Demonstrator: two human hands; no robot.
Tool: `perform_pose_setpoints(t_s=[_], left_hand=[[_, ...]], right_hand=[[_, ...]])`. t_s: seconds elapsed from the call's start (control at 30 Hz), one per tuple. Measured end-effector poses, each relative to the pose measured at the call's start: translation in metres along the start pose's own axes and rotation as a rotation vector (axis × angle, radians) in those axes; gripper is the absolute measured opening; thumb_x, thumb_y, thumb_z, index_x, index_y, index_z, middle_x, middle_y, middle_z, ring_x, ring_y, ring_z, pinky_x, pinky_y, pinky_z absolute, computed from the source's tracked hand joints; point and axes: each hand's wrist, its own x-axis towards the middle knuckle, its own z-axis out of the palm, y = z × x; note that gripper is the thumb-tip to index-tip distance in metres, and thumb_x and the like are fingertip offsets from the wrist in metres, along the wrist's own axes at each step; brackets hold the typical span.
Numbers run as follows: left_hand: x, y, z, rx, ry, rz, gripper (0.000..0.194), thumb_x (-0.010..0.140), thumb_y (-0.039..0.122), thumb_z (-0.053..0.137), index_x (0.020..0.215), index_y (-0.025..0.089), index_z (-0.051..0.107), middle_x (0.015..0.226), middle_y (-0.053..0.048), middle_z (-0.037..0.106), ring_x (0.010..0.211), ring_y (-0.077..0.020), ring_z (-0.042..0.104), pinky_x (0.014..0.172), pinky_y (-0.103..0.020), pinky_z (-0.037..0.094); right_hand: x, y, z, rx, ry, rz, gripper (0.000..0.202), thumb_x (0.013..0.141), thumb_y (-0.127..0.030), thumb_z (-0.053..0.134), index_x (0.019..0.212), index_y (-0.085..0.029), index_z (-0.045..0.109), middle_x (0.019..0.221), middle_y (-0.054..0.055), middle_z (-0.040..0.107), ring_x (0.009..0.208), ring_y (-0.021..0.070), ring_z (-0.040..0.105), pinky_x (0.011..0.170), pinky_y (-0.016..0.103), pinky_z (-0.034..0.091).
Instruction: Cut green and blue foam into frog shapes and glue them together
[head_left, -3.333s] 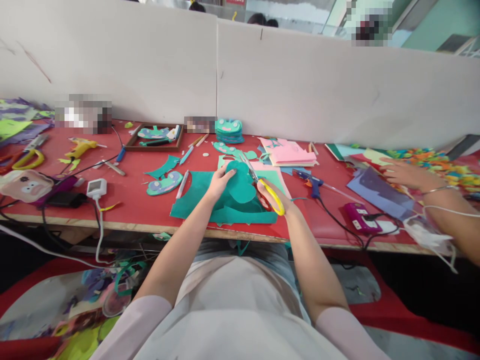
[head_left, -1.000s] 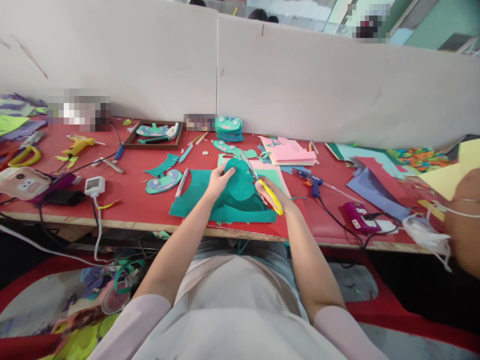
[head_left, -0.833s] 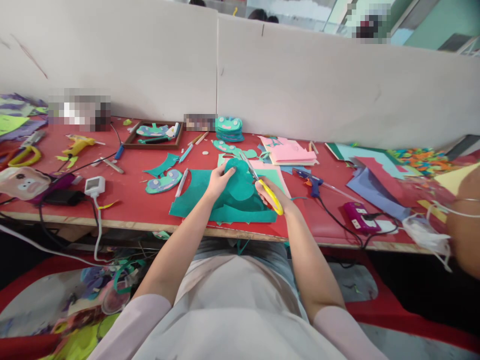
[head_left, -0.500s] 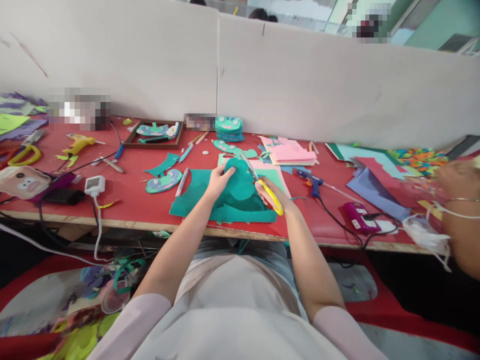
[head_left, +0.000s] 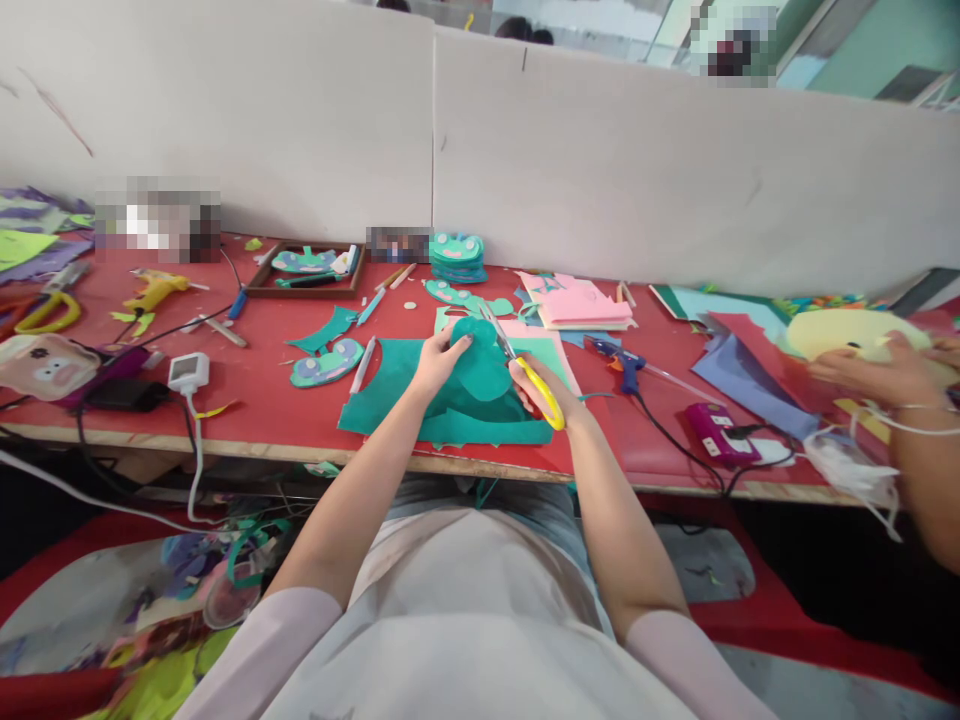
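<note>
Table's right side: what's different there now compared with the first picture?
The neighbour's hand has moved to the right, away from the blue sheet, and now holds a pale yellow piece. Unchanged: the left hand holds the green piece, the right hand the scissors.

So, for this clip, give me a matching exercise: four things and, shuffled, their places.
1. teal cut-out
2. blue glue gun
3. yellow glue gun
4. stack of teal faces

A. left of the brown tray
B. near the white partition
C. in the left hand
D. between right hand and purple socket box

1-C, 2-D, 3-A, 4-B
</note>
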Motion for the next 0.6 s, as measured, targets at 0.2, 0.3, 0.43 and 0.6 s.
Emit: perform_pose_setpoints(t_s=[0.2, 0.3, 0.43, 0.6], left_hand=[[-0.0013, 0.0003, -0.0001, 0.019, -0.001, -0.008, 0.036, 0.07, 0.048, 0.068, 0.087, 0.017, 0.07, 0.09, -0.005, 0.072, 0.086, -0.0216, 0.065, 0.073, -0.031, 0.053], [-0.0013, 0.0004, -0.0005, 0.017, -0.008, -0.016, 0.035, 0.069, 0.048, 0.068, 0.086, 0.017, 0.07, 0.089, -0.005, 0.072, 0.085, -0.0216, 0.065, 0.072, -0.031, 0.053], [-0.0018, 0.0022, -0.0002, 0.006, -0.01, -0.025, 0.033, 0.069, 0.046, 0.068, 0.084, 0.017, 0.07, 0.087, -0.004, 0.071, 0.083, -0.0213, 0.065, 0.072, -0.031, 0.053], [-0.0032, 0.0072, 0.0014, -0.003, 0.002, -0.049, 0.034, 0.067, 0.046, 0.069, 0.084, 0.017, 0.07, 0.084, -0.004, 0.071, 0.082, -0.0219, 0.065, 0.071, -0.032, 0.053]], right_hand=[[-0.0007, -0.0019, 0.0002, -0.058, -0.053, 0.04, 0.045, 0.078, -0.069, 0.049, 0.089, -0.026, 0.045, 0.051, -0.008, 0.037, 0.034, 0.0069, 0.034, 0.031, 0.021, 0.03], [-0.0023, -0.0052, 0.001, -0.055, -0.056, 0.058, 0.045, 0.078, -0.069, 0.048, 0.088, -0.026, 0.043, 0.05, -0.009, 0.035, 0.033, 0.0065, 0.033, 0.031, 0.02, 0.029], [-0.0051, -0.0086, 0.0003, -0.016, -0.075, 0.073, 0.046, 0.077, -0.069, 0.049, 0.081, -0.025, 0.04, 0.052, -0.009, 0.036, 0.033, 0.0057, 0.03, 0.03, 0.02, 0.026], [-0.0059, -0.0071, -0.0031, -0.071, -0.052, 0.068, 0.048, 0.075, -0.071, 0.05, 0.082, -0.025, 0.042, 0.052, -0.009, 0.037, 0.034, 0.0065, 0.031, 0.03, 0.021, 0.024]])
